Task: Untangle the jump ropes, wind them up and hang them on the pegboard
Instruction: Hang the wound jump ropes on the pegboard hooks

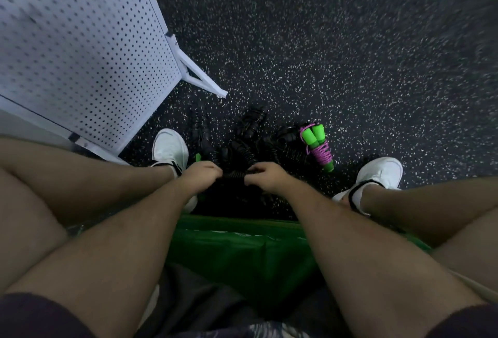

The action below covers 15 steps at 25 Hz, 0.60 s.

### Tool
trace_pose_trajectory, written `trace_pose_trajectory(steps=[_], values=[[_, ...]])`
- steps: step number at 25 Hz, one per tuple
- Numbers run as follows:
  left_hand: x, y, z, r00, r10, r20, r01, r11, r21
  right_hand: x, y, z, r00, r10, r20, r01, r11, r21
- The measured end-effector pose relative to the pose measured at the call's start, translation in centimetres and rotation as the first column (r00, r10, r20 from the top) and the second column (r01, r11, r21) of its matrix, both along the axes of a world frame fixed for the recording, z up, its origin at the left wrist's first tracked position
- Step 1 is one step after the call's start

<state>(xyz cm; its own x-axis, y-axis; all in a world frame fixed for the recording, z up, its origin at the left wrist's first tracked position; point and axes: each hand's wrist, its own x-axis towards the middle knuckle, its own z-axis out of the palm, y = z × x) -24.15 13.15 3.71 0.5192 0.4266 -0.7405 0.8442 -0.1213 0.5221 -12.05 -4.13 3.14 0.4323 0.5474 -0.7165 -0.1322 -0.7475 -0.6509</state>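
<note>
Speckled floor (350, 68); hands (202, 176) (266, 178) grip black ropes (234, 175) between them

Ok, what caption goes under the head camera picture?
Left hand and right hand grip a black rope above the tangled pile by the pegboard.

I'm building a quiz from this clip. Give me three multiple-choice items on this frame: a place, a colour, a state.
1. Where is the pegboard?
A. on the person's left
B. on their right
C. behind them
2. What colour are the handles of the wound purple rope?
A. red
B. green
C. white
3. What are the left hand and right hand doing?
A. resting on knees
B. gripping the black rope
C. hanging a rope
Key: 1A, it fills the upper left; 2B, green ends show in the purple winding; 3B, both curl round its coils.
</note>
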Motion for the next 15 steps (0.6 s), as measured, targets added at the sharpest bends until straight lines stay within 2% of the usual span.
trace_pose_trajectory(steps=[3,5,7,8,10,11,13,15], values=[[1.8,0.1,2.7,0.984,0.002,0.179,-0.015,0.997,0.072,2.5,0.1,4.5,0.988,-0.133,0.077,0.125,0.987,0.096],[3.3,0.2,5.1,0.945,0.108,0.309,-0.141,0.986,0.087,3.5,0.2,7.5,0.969,-0.196,0.149,0.170,0.970,0.175],[4.9,0.6,8.6,0.869,0.225,0.441,-0.287,0.954,0.080,3.9,0.6,10.7,0.941,-0.268,0.206,0.205,0.937,0.283],[5.6,0.8,10.6,0.834,0.228,0.502,-0.317,0.944,0.097,4.0,1.2,12.3,0.922,-0.293,0.254,0.202,0.922,0.330],[6.9,1.4,14.3,0.780,0.184,0.598,-0.338,0.928,0.156,3.9,3.2,15.7,0.857,-0.339,0.388,0.166,0.894,0.415],[7.2,1.5,16.2,0.745,0.188,0.641,-0.352,0.926,0.138,3.3,4.4,17.5,0.816,-0.362,0.451,0.129,0.874,0.469],[7.1,2.2,20.2,0.638,0.243,0.731,-0.356,0.935,0.000,2.1,7.1,21.0,0.720,-0.384,0.578,-0.005,0.830,0.558],[6.4,3.4,23.5,0.524,0.265,0.810,-0.343,0.935,-0.084,0.6,8.7,23.6,0.666,-0.336,0.666,-0.154,0.812,0.563]])
